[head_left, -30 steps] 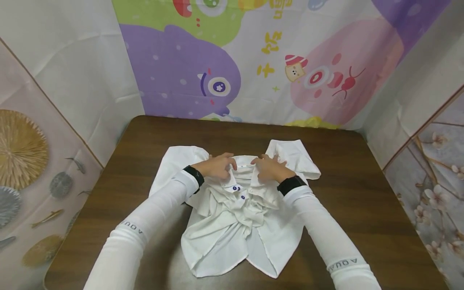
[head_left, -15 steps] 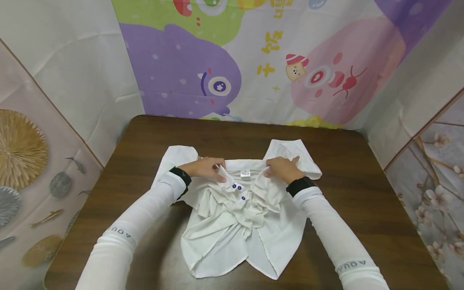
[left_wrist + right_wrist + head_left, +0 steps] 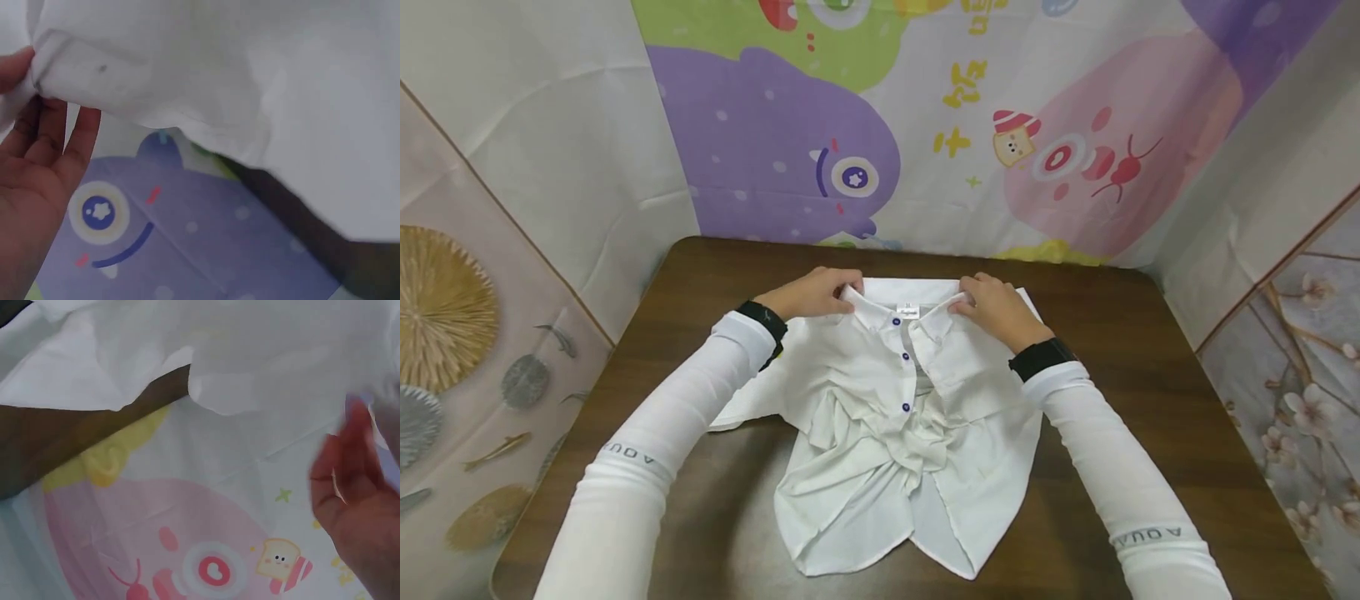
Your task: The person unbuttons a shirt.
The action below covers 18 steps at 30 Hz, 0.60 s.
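Note:
A white short-sleeved shirt [image 3: 850, 358] with dark blue buttons lies front up, its collar lifted and its lower half bunched in folds. My left hand [image 3: 815, 295] pinches the left side of the collar between thumb and fingers. On the other side, my right hand [image 3: 997, 310] pinches the collar's right end. Between the hands a small white label [image 3: 907, 312] shows inside the neck. In the left wrist view the thumb and fingers of the left hand [image 3: 44, 144] hold the cloth. The right hand [image 3: 356, 481] is blurred in the right wrist view.
The shirt is on a dark brown wooden table [image 3: 1120, 375] with rounded corners. Behind it hangs a curtain [image 3: 940, 192] printed with cartoon figures, and patterned cloths hang at the left and right sides.
Both hands took hold of the collar and moved apart, then lifted it up and away. The shirt's upper front has stretched out, and its neck label came into sight.

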Motion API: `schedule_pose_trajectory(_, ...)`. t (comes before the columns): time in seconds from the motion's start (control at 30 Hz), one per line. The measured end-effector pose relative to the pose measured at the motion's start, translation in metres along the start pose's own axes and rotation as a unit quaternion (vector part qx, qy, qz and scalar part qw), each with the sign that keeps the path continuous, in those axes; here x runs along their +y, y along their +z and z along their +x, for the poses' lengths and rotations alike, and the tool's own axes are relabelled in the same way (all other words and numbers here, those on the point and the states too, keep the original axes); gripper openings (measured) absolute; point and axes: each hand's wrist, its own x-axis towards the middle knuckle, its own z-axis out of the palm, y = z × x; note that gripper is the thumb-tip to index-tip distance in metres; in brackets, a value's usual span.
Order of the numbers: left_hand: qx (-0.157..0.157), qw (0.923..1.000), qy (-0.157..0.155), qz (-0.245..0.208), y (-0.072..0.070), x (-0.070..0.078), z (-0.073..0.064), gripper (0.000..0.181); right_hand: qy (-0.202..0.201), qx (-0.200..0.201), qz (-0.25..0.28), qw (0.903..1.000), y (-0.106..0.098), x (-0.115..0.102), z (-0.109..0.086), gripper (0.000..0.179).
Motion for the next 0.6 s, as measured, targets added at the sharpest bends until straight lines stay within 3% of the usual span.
schedule_pose_trajectory(0.13,0.027,0.9982,-0.02,0.05,-0.018,0.007,0.01,0.014,0.022,0.066,0.051,0.9963,-0.006,0.0,0.006,0.023)
schedule_pose_trajectory(0.27,0.055,0.9893,-0.063,0.12,-0.03,0.012,0.02,0.02,0.058,0.126,0.128,0.9821,-0.009,-0.003,0.016,0.016)
schedule_pose_trajectory(0.33,0.064,0.9791,-0.08,0.176,-0.032,0.013,0.025,0.025,0.081,0.139,0.168,0.9725,-0.009,-0.005,0.021,0.018)
schedule_pose_trajectory(0.47,0.084,0.9461,-0.103,0.295,-0.03,0.018,0.033,0.025,0.117,0.142,0.233,0.9548,-0.008,-0.011,0.032,0.023)
schedule_pose_trajectory(0.53,0.1,0.9333,-0.114,0.325,-0.028,0.022,0.038,0.024,0.122,0.146,0.243,0.9513,-0.007,-0.014,0.037,0.025)
schedule_pose_trajectory(0.6,0.118,0.9266,-0.132,0.332,-0.026,0.026,0.041,0.024,0.124,0.164,0.246,0.9473,-0.006,-0.017,0.041,0.025)
